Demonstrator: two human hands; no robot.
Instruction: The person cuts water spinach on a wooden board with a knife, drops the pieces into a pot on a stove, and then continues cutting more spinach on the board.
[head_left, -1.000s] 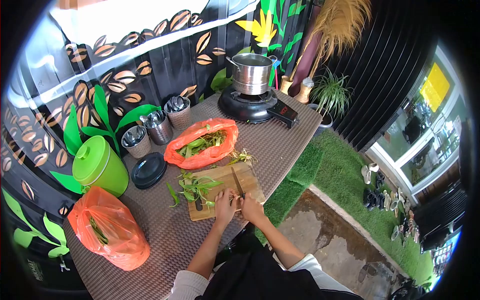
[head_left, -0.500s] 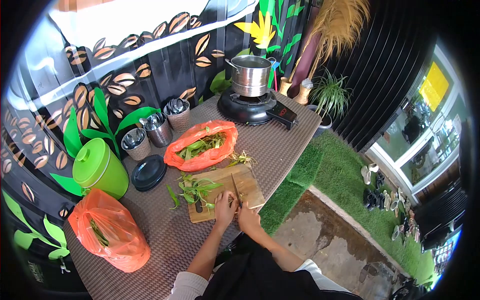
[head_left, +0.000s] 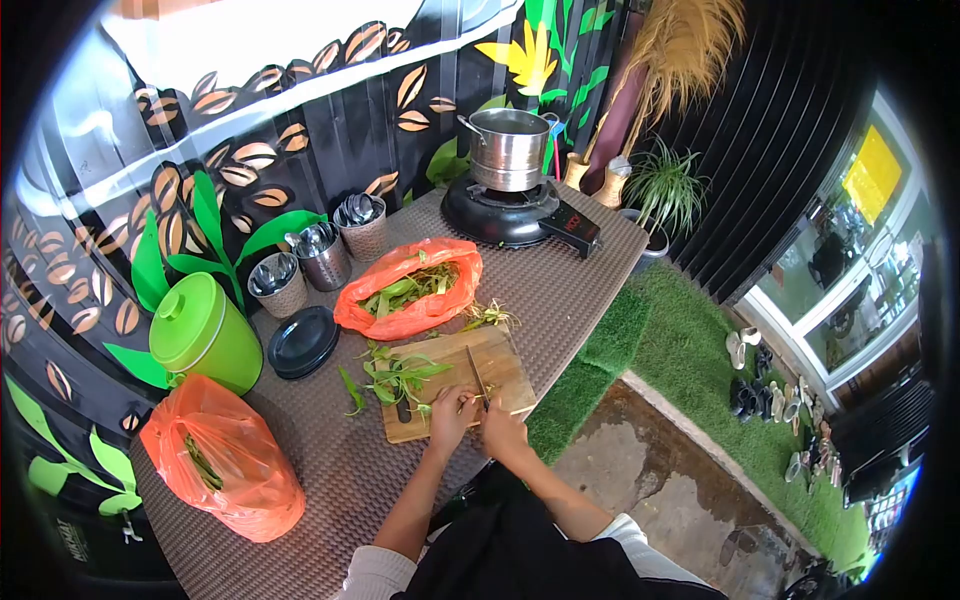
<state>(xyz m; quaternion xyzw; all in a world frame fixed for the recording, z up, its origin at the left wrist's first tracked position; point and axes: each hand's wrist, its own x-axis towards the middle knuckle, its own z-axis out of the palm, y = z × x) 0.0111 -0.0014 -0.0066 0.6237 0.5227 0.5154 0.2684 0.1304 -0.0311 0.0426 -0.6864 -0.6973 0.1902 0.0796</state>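
A knife (head_left: 476, 368) lies in the grip of my right hand (head_left: 503, 436), its blade pointing away from me over the wooden cutting board (head_left: 505, 365). Beside it, my left hand (head_left: 452, 418) is closed, with its fingertips pinching a thin stem of the greens close to the blade. Loose leafy greens (head_left: 400, 374) are spread on the left part of the board, some hanging over its edge. Just beyond the board, an open orange plastic bag (head_left: 410, 318) holds more greens. Pale roots or trimmings (head_left: 490, 315) rest by the board's far edge.
A steel pot (head_left: 507, 150) stands on a black portable stove (head_left: 500, 215) at the far end. Dark plates (head_left: 303, 343), cutlery cups (head_left: 325, 262), a lidded green container (head_left: 205, 330) and a tied orange bag (head_left: 225, 465) line the left of the table (head_left: 350, 475).
The whole view has shifted slightly. Both hands remain at the board's near edge, with my left fingertips a little farther from the right hand and more of the stem showing.
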